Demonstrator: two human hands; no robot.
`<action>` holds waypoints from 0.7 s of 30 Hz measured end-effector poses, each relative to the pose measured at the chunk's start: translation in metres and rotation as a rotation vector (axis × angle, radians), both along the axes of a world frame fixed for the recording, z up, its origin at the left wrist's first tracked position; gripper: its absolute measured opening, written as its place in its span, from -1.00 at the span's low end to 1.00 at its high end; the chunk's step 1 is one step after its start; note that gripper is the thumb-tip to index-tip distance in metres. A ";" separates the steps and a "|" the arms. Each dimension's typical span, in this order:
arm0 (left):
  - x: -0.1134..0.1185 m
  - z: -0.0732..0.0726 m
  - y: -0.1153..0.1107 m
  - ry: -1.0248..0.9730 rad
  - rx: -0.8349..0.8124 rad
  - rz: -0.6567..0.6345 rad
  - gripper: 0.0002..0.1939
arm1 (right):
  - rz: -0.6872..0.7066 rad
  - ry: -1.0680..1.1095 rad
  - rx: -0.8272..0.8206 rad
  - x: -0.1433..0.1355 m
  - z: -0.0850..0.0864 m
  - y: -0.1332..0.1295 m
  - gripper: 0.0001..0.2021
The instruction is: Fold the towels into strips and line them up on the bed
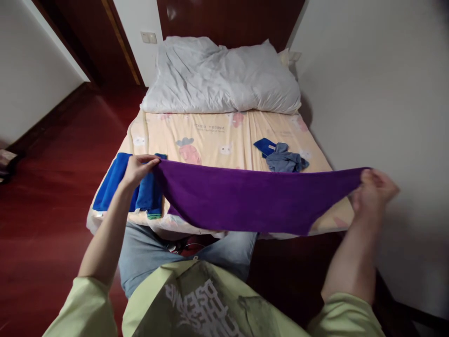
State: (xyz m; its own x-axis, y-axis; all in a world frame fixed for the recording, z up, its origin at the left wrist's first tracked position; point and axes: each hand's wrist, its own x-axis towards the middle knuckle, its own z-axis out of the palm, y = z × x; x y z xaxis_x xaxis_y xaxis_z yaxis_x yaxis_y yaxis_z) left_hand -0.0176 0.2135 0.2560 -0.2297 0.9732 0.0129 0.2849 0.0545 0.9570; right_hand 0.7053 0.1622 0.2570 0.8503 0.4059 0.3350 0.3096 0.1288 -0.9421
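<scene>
Head view: patterned bed point(210, 135) against dark headboard point(228, 21), red floor point(45, 187) beside.

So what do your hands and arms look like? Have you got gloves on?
No gloves: my left hand and right hand are bare, and no watch shows. My short sleeves are light green, like my shirt, which has pale letters in front.

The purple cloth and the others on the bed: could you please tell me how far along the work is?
The blue cloths, on the left side of the bed, look folded, so probably done. The purple cloth is in hand, stretched between the left hand and right hand. The crumpled grey-blue cloth, farther right, seems left to do.
</scene>
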 end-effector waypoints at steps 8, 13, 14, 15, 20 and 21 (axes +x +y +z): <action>0.022 -0.142 0.082 0.389 -0.280 0.191 -0.75 | 0.278 0.197 -0.474 -0.053 -0.173 0.101 -0.67; 0.017 -0.193 0.123 0.518 -0.292 0.141 -0.73 | 0.312 0.112 -0.508 -0.059 -0.243 0.142 -0.66; 0.015 -0.200 0.130 0.531 -0.283 0.129 -0.72 | 0.311 0.096 -0.487 -0.054 -0.251 0.152 -0.67; 0.015 -0.207 0.136 0.541 -0.271 0.120 -0.72 | 0.298 0.075 -0.469 -0.047 -0.258 0.163 -0.69; 0.022 -0.226 0.162 0.573 -0.191 0.179 -0.73 | 0.172 -0.161 -0.510 0.004 -0.278 0.205 -0.75; 0.025 -0.227 0.166 0.579 -0.177 0.185 -0.74 | 0.191 -0.239 -0.530 0.012 -0.280 0.209 -0.75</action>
